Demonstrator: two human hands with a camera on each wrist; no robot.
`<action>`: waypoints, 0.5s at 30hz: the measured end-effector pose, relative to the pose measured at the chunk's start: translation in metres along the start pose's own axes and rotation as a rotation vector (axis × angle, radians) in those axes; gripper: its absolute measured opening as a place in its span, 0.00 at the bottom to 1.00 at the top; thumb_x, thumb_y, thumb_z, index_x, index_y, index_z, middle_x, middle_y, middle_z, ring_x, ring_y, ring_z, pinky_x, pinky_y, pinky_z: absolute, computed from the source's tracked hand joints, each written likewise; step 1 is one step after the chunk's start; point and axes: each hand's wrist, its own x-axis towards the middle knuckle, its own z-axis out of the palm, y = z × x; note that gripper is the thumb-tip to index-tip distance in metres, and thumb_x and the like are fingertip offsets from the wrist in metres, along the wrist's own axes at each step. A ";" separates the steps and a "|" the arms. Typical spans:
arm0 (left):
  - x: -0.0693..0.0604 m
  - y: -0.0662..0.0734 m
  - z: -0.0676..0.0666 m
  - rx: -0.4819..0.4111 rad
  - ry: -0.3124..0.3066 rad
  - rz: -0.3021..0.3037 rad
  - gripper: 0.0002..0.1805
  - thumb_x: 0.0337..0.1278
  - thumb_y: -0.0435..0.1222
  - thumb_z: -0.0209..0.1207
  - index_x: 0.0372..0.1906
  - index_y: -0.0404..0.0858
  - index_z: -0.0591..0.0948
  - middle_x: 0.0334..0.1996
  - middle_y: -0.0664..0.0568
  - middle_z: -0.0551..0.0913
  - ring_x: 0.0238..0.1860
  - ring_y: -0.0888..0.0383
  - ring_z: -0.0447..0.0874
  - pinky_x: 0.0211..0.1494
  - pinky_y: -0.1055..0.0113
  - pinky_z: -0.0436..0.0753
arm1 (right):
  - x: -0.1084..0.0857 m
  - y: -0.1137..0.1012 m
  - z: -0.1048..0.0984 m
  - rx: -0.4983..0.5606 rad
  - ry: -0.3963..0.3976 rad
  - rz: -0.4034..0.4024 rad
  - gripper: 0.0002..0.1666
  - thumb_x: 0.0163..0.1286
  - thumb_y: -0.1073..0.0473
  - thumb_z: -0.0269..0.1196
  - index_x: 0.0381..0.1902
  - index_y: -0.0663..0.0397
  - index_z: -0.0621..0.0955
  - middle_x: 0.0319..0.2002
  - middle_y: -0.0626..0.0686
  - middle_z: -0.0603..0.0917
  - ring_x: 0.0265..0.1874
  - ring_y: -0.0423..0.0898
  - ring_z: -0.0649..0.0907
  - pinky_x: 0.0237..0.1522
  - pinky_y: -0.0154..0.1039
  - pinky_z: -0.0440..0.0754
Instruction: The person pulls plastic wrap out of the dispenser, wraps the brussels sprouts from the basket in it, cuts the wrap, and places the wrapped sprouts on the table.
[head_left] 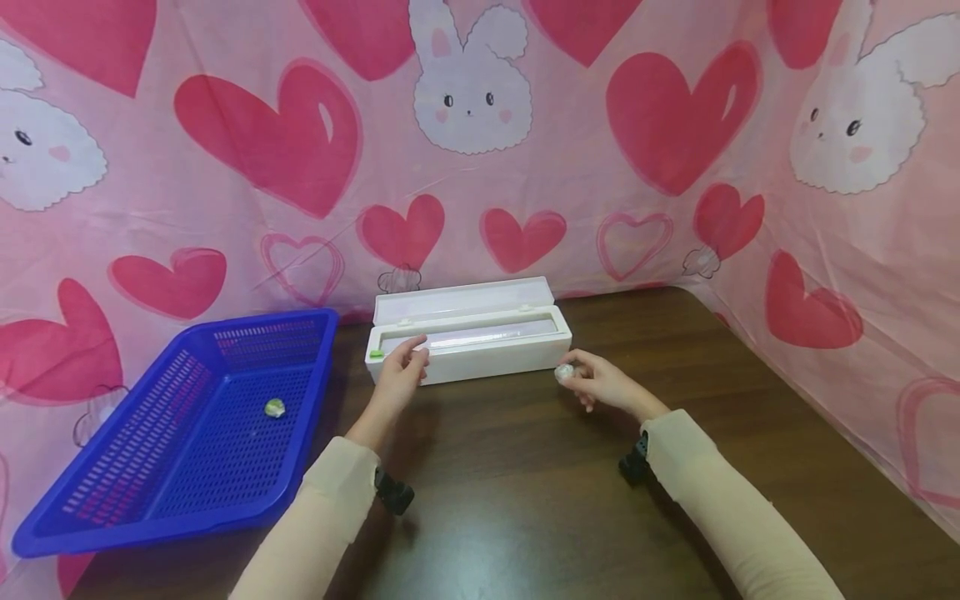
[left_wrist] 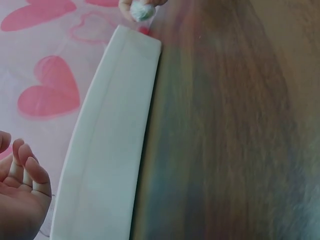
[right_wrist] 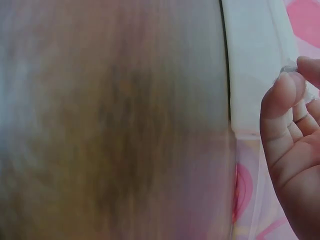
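Note:
My right hand [head_left: 602, 383] pinches a small whitish, film-wrapped ball [head_left: 564, 372] near the right end of a long white cling film dispenser [head_left: 498, 358]. In the left wrist view the ball [left_wrist: 142, 11] looks pale green under crinkled clear wrap; its contents cannot be made out. The dispenser's lid [head_left: 465, 300] stands raised at the back, and a green slider [head_left: 377, 354] sits at its left end. My left hand [head_left: 399, 379] is over the dispenser's left part, fingers loosely bent and holding nothing. In the right wrist view, thumb and fingertips hide most of the ball.
A blue perforated plastic basket [head_left: 225, 523] stands on the left, with one small green-and-white wrapped piece [head_left: 274, 408] inside. Everything rests on a dark wooden table [head_left: 517, 500]. A pink heart-and-rabbit cloth [head_left: 465, 183] hangs close behind and along the right side.

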 end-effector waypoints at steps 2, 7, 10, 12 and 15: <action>0.002 -0.001 -0.003 0.014 0.012 0.022 0.19 0.64 0.33 0.49 0.59 0.30 0.71 0.29 0.42 0.74 0.22 0.63 0.69 0.26 0.71 0.70 | -0.001 0.001 -0.002 -0.018 0.003 0.010 0.22 0.67 0.63 0.57 0.56 0.67 0.66 0.20 0.54 0.73 0.14 0.46 0.72 0.16 0.41 0.76; 0.001 0.008 -0.011 0.057 0.042 0.055 0.19 0.64 0.31 0.49 0.57 0.26 0.70 0.26 0.47 0.74 0.22 0.64 0.70 0.25 0.74 0.69 | -0.002 0.005 -0.006 -0.075 0.013 0.031 0.22 0.68 0.62 0.56 0.55 0.68 0.66 0.20 0.53 0.72 0.14 0.45 0.72 0.16 0.39 0.76; 0.003 0.008 -0.015 0.106 0.068 0.056 0.19 0.63 0.31 0.50 0.57 0.27 0.71 0.27 0.46 0.75 0.22 0.63 0.70 0.27 0.73 0.70 | -0.002 0.007 -0.007 -0.114 0.021 0.046 0.19 0.67 0.62 0.57 0.52 0.66 0.68 0.19 0.53 0.72 0.14 0.44 0.72 0.16 0.39 0.76; 0.009 0.000 -0.016 0.134 0.089 0.063 0.19 0.63 0.32 0.50 0.57 0.28 0.72 0.28 0.45 0.76 0.23 0.64 0.71 0.28 0.73 0.70 | -0.003 0.008 -0.008 -0.145 0.024 0.056 0.18 0.67 0.62 0.57 0.51 0.65 0.69 0.19 0.52 0.72 0.13 0.45 0.73 0.16 0.40 0.76; 0.011 -0.002 -0.019 0.147 0.100 0.055 0.19 0.63 0.31 0.50 0.57 0.28 0.72 0.27 0.47 0.75 0.23 0.63 0.71 0.29 0.73 0.72 | -0.002 0.010 -0.009 -0.199 0.026 0.091 0.17 0.67 0.61 0.57 0.50 0.63 0.71 0.20 0.53 0.72 0.14 0.45 0.73 0.17 0.41 0.77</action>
